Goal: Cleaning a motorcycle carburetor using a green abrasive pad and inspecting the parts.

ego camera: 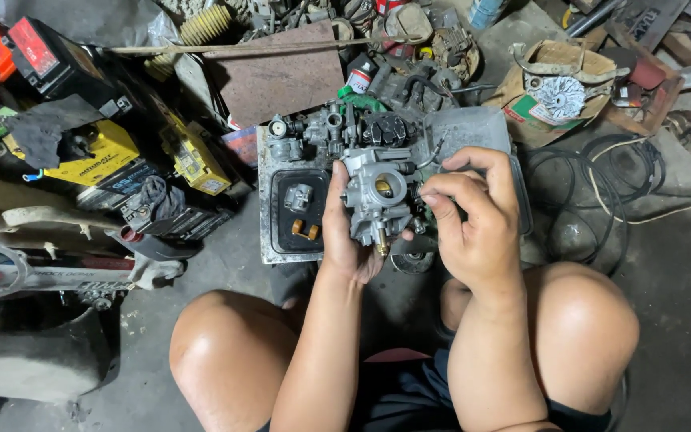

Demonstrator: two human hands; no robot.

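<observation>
Head view: both hands' fingers closed around a carburetor (379,198) above a parts tray (268,240); batteries (105,152) lie left.

The right hand (477,220) hides the carburetor's (377,196) right side.

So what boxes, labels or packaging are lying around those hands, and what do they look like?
Yellow battery: left, boxy, yellow top, black base.
Second yellow battery: right of the first, tilted, yellow with a pale label.
Red-topped battery: top left, black case, red label.
Cardboard box: top right, torn open, brown with a green and white patch.
Spray can: top centre, white, red and black.
No screens.
</observation>
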